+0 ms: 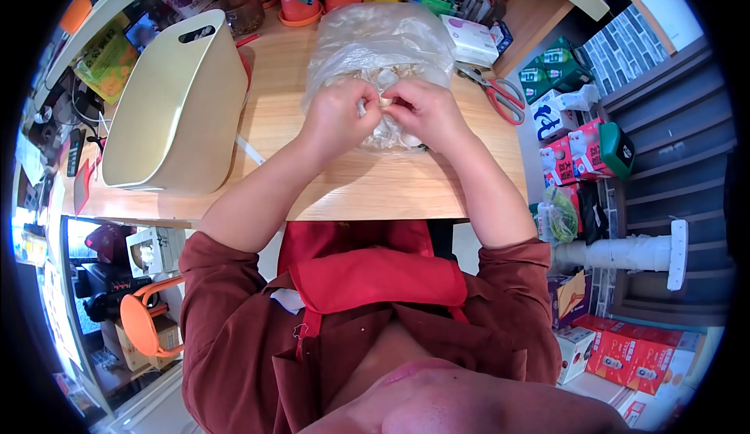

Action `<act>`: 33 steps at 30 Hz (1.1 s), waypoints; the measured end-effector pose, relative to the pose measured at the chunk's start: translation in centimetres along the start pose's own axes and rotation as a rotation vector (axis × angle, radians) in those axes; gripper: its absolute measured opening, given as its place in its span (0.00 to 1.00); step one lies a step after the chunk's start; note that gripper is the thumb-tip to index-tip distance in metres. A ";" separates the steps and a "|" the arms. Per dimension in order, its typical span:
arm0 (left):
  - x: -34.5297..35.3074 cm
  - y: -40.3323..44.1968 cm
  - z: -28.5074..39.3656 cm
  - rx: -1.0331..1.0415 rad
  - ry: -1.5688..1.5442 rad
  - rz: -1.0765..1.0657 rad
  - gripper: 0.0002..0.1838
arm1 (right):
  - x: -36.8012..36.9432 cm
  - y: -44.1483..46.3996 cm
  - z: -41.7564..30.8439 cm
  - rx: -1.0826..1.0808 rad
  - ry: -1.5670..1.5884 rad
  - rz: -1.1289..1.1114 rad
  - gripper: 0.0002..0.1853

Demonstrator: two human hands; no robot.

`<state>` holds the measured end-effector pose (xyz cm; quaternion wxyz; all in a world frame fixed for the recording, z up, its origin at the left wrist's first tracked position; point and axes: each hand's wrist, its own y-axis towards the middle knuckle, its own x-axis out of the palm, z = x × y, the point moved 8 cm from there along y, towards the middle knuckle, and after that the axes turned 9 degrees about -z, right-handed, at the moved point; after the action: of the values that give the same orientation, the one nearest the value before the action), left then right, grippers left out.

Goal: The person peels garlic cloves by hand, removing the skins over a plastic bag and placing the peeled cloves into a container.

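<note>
My left hand (344, 112) and my right hand (426, 110) meet over a clear plastic bag (379, 34) on the wooden table. Between their pinched fingertips is a small pale piece that looks like a garlic clove (385, 102). Both hands are closed on it, and the fingers partly cover it. Another whitish bit shows within the curl of my left fingers. Below them, in the bag's mouth, lie whitish garlic cloves and papery skins (388, 133), partly hidden by my hands.
A tall cream bin (223, 121) stands at the left of the table (351, 192). Red-handled scissors (500, 96) lie to the right, near a white box (471, 41). Orange pots (299, 10) and small bottles line the back. Cartons (637, 352) are stacked at the right.
</note>
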<state>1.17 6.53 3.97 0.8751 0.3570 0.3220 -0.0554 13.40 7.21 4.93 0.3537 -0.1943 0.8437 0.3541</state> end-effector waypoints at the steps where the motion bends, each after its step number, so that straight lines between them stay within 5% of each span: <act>1: -0.1 -0.1 0.0 0.006 0.012 0.005 0.04 | -0.1 0.0 0.1 0.012 0.015 -0.001 0.09; 4: 0.2 0.0 -1.9 -0.210 -0.092 -0.055 0.04 | -0.2 -0.3 1.4 0.159 0.084 -0.024 0.09; 10: -0.6 0.3 -1.6 -0.123 -0.038 -0.004 0.05 | 0.6 -0.5 3.6 0.264 0.485 -0.001 0.09; 13: -0.5 0.2 -2.3 -0.238 -0.051 -0.023 0.05 | -0.6 -0.3 2.9 0.191 0.891 0.162 0.09; 22: 0.0 0.2 -2.3 -0.133 -0.084 -0.004 0.06 | 1.5 -0.4 2.9 0.307 0.748 -0.091 0.11; 33: 0.3 0.1 -2.1 -0.228 -0.318 -0.040 0.07 | 2.5 -0.5 3.6 0.274 0.619 -0.060 0.09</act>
<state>0.38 8.00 2.73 0.9485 0.2358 0.1909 -0.0916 13.67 9.28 1.08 0.1138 -0.2682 0.9447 0.1508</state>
